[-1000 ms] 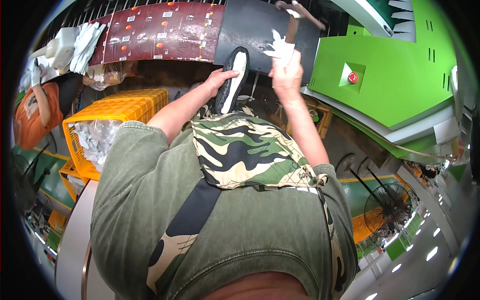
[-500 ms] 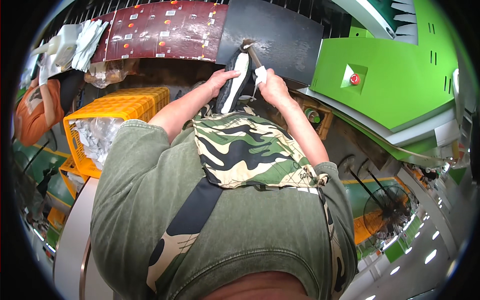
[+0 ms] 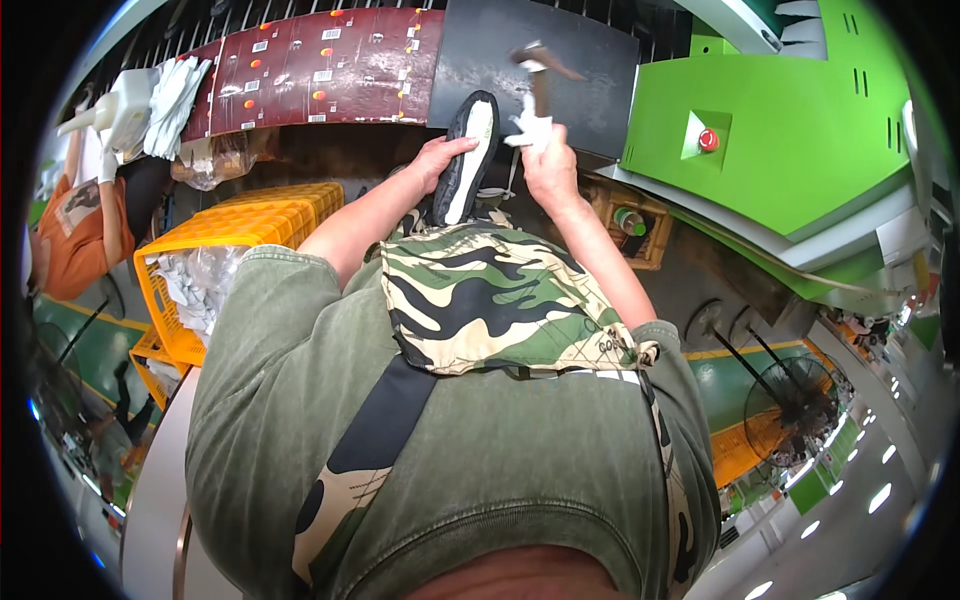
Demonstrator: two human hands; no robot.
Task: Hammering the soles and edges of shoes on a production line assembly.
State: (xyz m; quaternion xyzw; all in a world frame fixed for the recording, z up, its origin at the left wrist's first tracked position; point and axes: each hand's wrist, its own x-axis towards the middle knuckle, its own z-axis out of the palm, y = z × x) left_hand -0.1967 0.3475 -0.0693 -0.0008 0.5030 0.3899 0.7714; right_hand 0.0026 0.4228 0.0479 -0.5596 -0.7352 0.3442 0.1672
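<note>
My left hand (image 3: 438, 161) is closed round the side of a black shoe (image 3: 474, 160), thumb lying on its long white underside. The shoe stands nearly upright between my lap and the dark bench plate, toe end up. To its right, my right hand (image 3: 552, 172) grips a hammer (image 3: 541, 92) by its handle. White wrapping (image 3: 531, 125) covers part of the handle near my fingers. The hammer's head is smeared by motion and hangs over the dark plate (image 3: 480, 50), apart from the shoe.
Left of the plate lies a dark red printed sheet (image 3: 330, 70), with white gloves (image 3: 177, 105) beyond. A yellow crate (image 3: 265, 215) holds plastic-wrapped pieces. A green machine (image 3: 760, 150) with a red button stands right. A standing fan (image 3: 795, 395) is behind; a person in orange (image 3: 85, 230) works left.
The hammer has lifted off the shoe's toe end and swung up to the right with my right hand. My left hand still holds the shoe, which has tipped slightly.
</note>
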